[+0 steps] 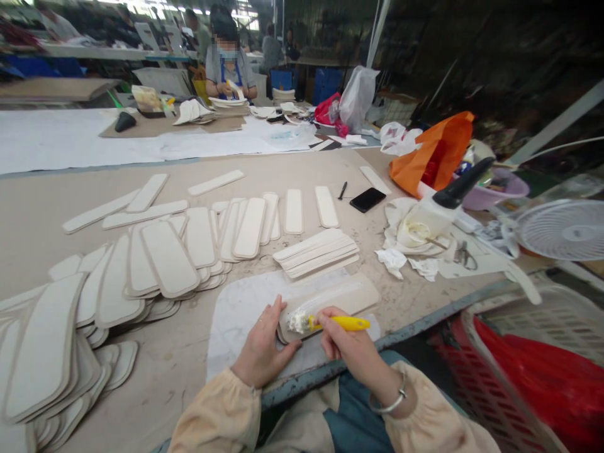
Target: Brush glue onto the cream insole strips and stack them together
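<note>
My right hand (348, 340) is closed around the yellow handle of a brush (352, 323). White paste coats its bristles, which touch the left part of a long beige panel (352, 294) with rounded ends. A wet, shiny streak runs along that panel. My left hand (267, 343) rests at the panel's left end, thumb and fingers apart, steadying its edge. Beneath the panel lies a white sheet (226, 308). Just beyond it sits a small stack of similar cream panels (316, 251).
Many overlapping cream panels (170, 258) spread across the table's left. On the right are a black phone (367, 200), a white container (425, 220) with a black handle, scissors (465, 256) and an orange bag (431, 154). A red basket (495, 371) stands beside the table edge. A co-worker (229, 69) sits opposite.
</note>
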A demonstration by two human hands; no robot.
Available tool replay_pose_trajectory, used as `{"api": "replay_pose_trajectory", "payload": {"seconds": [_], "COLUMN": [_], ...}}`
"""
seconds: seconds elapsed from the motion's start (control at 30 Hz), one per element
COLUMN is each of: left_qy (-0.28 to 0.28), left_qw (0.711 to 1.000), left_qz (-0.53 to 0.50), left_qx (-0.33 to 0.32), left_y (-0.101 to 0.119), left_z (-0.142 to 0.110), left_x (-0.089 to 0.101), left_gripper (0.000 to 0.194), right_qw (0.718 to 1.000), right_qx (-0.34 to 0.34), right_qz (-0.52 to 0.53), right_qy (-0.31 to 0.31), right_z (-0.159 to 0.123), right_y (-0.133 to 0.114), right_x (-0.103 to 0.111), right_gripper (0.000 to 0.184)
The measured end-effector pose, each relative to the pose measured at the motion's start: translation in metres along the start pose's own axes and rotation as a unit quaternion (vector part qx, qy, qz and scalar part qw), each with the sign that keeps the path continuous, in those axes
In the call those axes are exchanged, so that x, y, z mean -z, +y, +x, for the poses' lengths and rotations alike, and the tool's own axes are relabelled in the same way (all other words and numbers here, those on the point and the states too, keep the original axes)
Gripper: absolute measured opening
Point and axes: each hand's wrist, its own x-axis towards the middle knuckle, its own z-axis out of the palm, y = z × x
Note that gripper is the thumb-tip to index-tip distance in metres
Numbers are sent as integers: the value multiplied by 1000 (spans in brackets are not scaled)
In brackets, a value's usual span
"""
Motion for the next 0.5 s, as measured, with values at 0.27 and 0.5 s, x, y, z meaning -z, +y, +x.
{"api": "replay_pose_trajectory", "payload": {"seconds": [0.27, 0.5], "left_qy": [-9, -1], "left_qw": [1000, 999], "left_qz": [21, 33], "left_qx": [-5, 1], "left_y": [-1, -2], "left_z": [0, 1], "left_x": [0, -2], "left_gripper": [87, 83], "right_qw": [996, 979], "right_qx": [-11, -2], "right_qz": [-76, -129], "right_qy": [54, 155], "right_z": [8, 2], "right_y": [5, 5], "right_x": [32, 95], "right_gripper": [28, 27]}}
